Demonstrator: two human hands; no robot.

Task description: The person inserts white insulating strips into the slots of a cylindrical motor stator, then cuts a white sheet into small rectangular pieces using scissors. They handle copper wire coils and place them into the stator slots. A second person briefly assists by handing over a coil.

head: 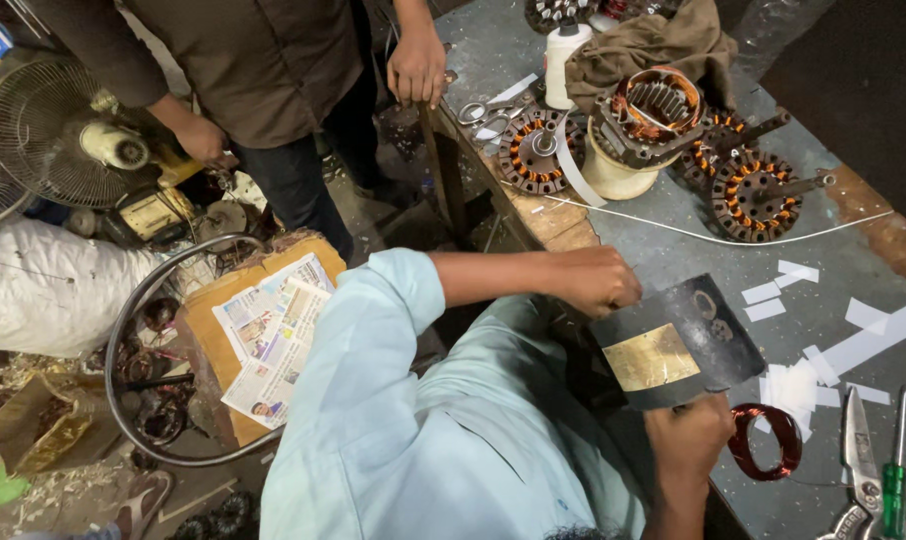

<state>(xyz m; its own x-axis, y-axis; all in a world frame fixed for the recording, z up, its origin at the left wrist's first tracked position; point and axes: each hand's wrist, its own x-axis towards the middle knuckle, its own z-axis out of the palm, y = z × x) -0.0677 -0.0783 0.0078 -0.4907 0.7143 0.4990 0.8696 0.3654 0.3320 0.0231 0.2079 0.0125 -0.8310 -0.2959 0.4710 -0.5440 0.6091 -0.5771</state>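
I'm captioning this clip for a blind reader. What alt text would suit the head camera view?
A person in a light blue shirt holds a dark board with a brass-coloured patch at a workbench, left hand on its upper edge, right hand at its lower edge beside a copper wire coil. Fan stators, paper strips, scissors and a screwdriver lie around; another person stands nearby.

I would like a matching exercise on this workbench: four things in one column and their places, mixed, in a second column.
Things:
1. dark board with brass plate
2. copper wire coil
3. green-handled screwdriver
4. white spool

Places:
A. at the far end of the bench, beside a brown cloth
B. just right of the right hand
C. held between the left hand and the right hand
D. at the right edge, next to metal shears

Pairs: 1-C, 2-B, 3-D, 4-A
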